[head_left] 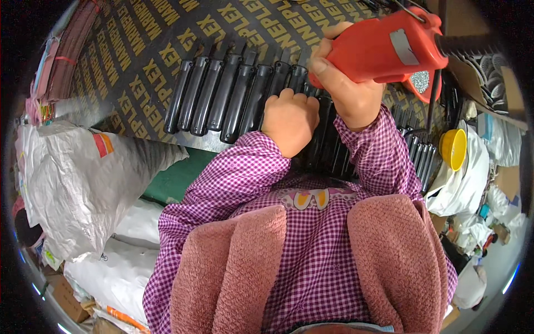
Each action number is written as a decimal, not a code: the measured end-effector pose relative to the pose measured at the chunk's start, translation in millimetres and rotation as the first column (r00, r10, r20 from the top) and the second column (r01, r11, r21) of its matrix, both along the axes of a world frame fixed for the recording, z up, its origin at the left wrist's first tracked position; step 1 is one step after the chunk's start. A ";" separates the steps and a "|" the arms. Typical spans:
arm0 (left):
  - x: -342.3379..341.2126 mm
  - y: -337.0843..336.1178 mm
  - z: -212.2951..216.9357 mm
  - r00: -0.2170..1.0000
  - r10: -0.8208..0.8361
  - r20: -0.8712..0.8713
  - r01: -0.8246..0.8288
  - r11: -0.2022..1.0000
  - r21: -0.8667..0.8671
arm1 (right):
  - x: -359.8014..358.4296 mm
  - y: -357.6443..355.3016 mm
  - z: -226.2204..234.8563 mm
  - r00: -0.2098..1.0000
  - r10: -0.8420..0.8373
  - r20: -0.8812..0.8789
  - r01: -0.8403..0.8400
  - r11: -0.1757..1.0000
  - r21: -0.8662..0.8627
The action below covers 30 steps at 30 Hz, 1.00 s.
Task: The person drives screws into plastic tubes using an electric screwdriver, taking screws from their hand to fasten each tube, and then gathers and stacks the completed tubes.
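Observation:
A row of black handles (214,97), several with flat dark tangs or blades at their far ends, lies side by side on the printed dark board (133,72). My left hand (290,119) is closed, knuckles up, on a black handle (280,75) at the right part of this row; its fingertips are hidden. Above and to the right, my right hand (347,89) is wrapped round a red hand-held power tool (384,47) with a grey tape patch, a wire loop and a black coiled cord. The tool's working tip is out of sight behind my hand.
More black handles (420,158) lie to the right, near a yellow bowl (453,149). A carton of round metallic parts (492,80) stands at the far right. White sacks (83,183) crowd the left, below a bundle of brownish strips (69,50). A dark upright rod (435,103) rises beside the tool.

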<state>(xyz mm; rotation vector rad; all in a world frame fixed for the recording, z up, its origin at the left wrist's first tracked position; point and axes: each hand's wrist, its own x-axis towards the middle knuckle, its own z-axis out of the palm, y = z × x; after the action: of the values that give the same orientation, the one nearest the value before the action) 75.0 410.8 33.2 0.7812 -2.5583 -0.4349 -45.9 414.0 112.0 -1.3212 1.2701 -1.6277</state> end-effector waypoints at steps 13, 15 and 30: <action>2.0 -1.1 3.9 0.999 0.012 0.040 -0.012 1.000 -0.013 | -2.0 -1.8 4.0 1.000 -0.008 0.000 0.008 0.999 -0.038; 2.9 -1.0 5.2 0.999 0.006 0.042 -0.006 1.000 -0.009 | -1.8 -1.4 5.1 0.999 -0.008 -0.035 0.007 1.000 -0.018; 4.3 -2.6 4.1 0.999 0.012 0.036 -0.013 1.000 0.025 | -3.1 -10.9 2.0 0.949 0.001 -0.314 0.000 1.000 0.004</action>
<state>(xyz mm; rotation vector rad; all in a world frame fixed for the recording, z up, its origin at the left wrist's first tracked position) 79.3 408.2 37.2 0.8207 -2.5843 -0.4543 -49.0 403.1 114.0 -1.6267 1.4538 -1.4513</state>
